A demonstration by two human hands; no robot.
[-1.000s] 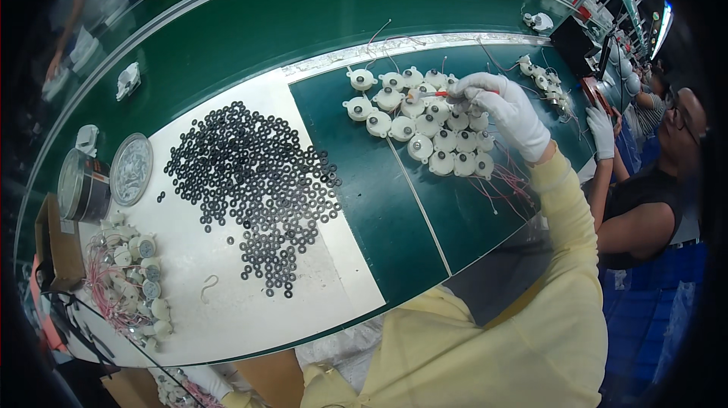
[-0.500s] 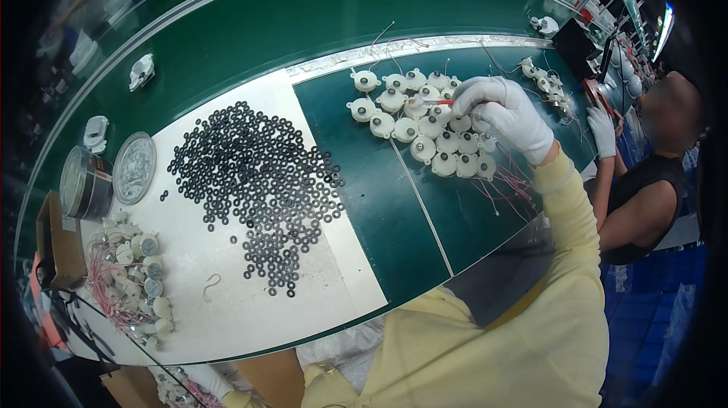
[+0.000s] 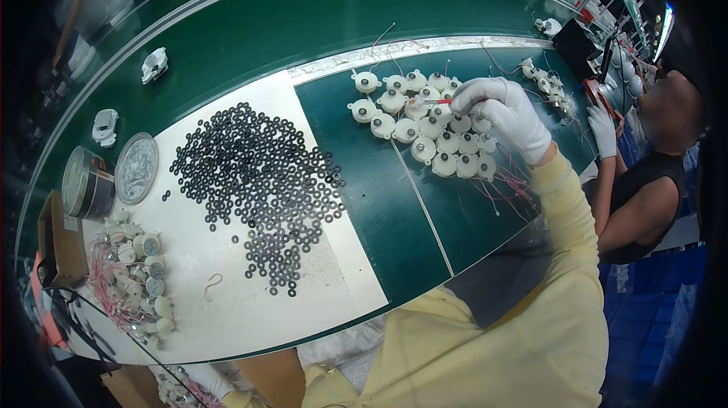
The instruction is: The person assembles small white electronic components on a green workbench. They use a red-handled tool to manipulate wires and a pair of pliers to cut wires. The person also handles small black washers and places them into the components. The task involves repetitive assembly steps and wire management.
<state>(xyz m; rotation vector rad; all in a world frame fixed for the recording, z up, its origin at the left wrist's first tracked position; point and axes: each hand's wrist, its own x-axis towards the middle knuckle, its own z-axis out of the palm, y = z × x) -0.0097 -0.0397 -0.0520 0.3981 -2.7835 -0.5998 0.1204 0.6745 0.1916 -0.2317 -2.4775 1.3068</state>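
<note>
My right hand [image 3: 506,114], in a white glove, is closed on a thin stick-like tool [image 3: 438,102] with a red section and a pale tip. The tip is over a cluster of small white round motors [image 3: 423,149] with dark centres, standing on the green mat. Pink wires [image 3: 509,194] trail from the cluster toward the near edge. My left hand [image 3: 208,379], also gloved, is low at the left below the table edge, beside more white motors with pink wires [image 3: 179,387]. Its fingers are hidden.
Many black rings [image 3: 254,173] lie spread on the white board [image 3: 205,324]. At the left are a tub [image 3: 89,180], a round lid [image 3: 137,168], a cardboard box [image 3: 62,241] and piled motors [image 3: 133,279]. White parts [image 3: 154,65] sit on the green conveyor [image 3: 258,36]. A co-worker [image 3: 644,196] works at right.
The white parts on the conveyor have shifted to the right. My right hand and its tool have barely moved, and the motors stay in place.
</note>
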